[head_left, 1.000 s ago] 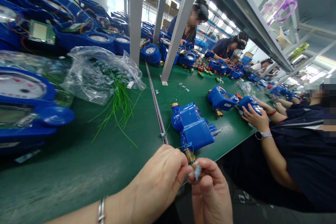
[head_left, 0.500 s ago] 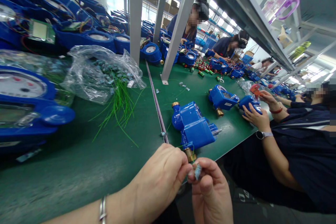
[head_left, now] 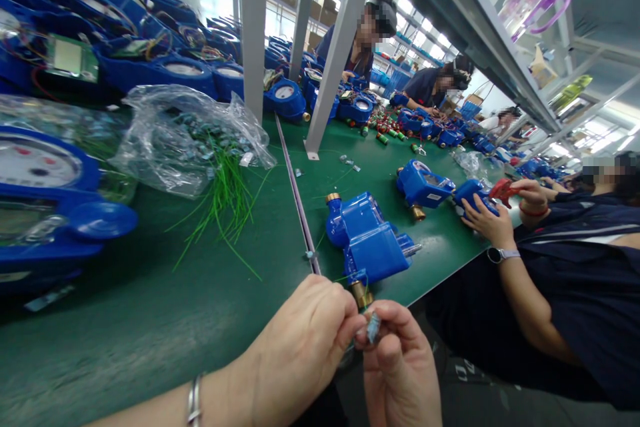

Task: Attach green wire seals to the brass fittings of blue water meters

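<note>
Between the fingertips of my right hand (head_left: 403, 360) is a small light-blue plastic seal (head_left: 373, 328). My left hand (head_left: 305, 330), with a metal bangle at the wrist, is pinched closed right against the seal's left side; what its fingertips grip is hidden. Just beyond both hands a blue water meter (head_left: 377, 240) lies tilted on the green table (head_left: 220, 327), its lower brass fitting (head_left: 361, 295) close to my fingers. Thin green wire (head_left: 367, 275) loops around the meter near that fitting and runs down toward my hands.
On the left, a clear plastic bag (head_left: 165, 160) spills light-blue seals with green wires (head_left: 225, 193). A large meter (head_left: 50, 213) stands near left. Metal posts (head_left: 333, 53) rise from the table. On the right a co-worker's hands (head_left: 493, 223) hold a meter and a red tool (head_left: 503, 192).
My hands keep nearly the same pose; the seal has shifted slightly left and tilted. The co-worker's hand with the red tool has moved a little right and down.
</note>
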`<action>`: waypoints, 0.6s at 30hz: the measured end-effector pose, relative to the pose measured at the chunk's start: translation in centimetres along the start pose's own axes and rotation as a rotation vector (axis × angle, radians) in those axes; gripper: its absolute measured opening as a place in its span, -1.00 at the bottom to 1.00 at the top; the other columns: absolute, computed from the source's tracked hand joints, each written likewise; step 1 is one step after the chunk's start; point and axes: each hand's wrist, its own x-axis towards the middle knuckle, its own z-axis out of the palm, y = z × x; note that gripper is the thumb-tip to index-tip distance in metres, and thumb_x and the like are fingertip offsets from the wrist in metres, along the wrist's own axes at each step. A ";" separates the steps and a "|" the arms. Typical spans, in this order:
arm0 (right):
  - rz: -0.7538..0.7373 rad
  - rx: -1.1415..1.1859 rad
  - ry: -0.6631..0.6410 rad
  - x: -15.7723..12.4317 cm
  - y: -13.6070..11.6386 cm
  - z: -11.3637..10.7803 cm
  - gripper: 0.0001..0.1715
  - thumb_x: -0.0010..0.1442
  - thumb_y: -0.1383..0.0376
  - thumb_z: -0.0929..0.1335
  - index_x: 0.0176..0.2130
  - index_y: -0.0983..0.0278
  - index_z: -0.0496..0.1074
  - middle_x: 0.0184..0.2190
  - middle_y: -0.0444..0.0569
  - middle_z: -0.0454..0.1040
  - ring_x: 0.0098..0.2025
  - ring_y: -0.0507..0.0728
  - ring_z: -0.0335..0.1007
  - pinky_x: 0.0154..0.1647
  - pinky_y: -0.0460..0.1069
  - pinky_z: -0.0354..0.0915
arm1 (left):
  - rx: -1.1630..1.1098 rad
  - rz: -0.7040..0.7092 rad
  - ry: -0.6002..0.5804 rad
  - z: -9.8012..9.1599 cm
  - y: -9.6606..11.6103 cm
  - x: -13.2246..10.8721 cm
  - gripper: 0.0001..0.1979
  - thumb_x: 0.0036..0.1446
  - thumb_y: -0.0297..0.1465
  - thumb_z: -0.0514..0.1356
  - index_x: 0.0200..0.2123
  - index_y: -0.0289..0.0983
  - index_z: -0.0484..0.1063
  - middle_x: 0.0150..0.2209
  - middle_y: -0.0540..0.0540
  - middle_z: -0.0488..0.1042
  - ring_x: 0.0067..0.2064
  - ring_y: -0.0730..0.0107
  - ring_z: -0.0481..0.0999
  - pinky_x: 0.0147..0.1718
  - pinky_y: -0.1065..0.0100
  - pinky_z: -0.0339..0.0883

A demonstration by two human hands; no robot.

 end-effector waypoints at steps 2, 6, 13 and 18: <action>-0.005 0.002 0.000 -0.1 0.1 -0.2 -0.65 -0.15 0.15 0.54 -0.31 0.17 0.51 -0.48 -0.15 0.46 -0.44 -0.05 0.37 -0.36 -0.17 0.33 | 0.018 0.009 -0.015 0.0 0.0 0.0 -0.82 0.24 -0.51 -0.03 -0.42 -0.25 0.23 -0.45 0.00 0.32 -0.40 0.39 0.27 -0.41 0.40 0.17; -0.022 -0.045 -0.024 0.0 0.4 -1.0 -0.60 -0.13 0.20 0.54 -0.22 0.14 0.49 -0.38 -0.14 0.49 -0.35 -0.04 0.41 -0.33 -0.17 0.34 | 0.000 0.025 -0.016 0.3 0.1 -0.1 -0.84 0.25 -0.49 -0.03 -0.40 -0.25 0.21 -0.45 0.00 0.31 -0.40 0.38 0.25 -0.40 0.39 0.17; -0.126 -0.203 -0.007 0.3 0.2 -1.3 -0.29 -0.19 0.19 0.56 -0.06 0.13 0.31 -0.35 -0.13 0.52 -0.35 0.02 0.47 -0.32 -0.12 0.39 | -0.303 -0.329 -0.198 0.1 0.9 0.0 -0.87 0.29 -0.38 -0.15 -0.23 -0.20 0.16 -0.35 0.00 0.32 -0.33 0.40 0.35 -0.35 0.39 0.25; -0.154 -0.281 -0.005 0.6 -0.7 -0.5 -0.21 -0.24 0.17 0.57 -0.06 0.16 0.23 -0.38 -0.14 0.53 -0.39 0.02 0.48 -0.32 -0.11 0.39 | -0.597 -0.382 -0.338 -0.4 0.9 0.6 -0.74 0.30 -0.19 -0.20 -0.06 -0.20 0.04 -0.34 0.00 0.31 -0.34 0.41 0.34 -0.33 0.37 0.26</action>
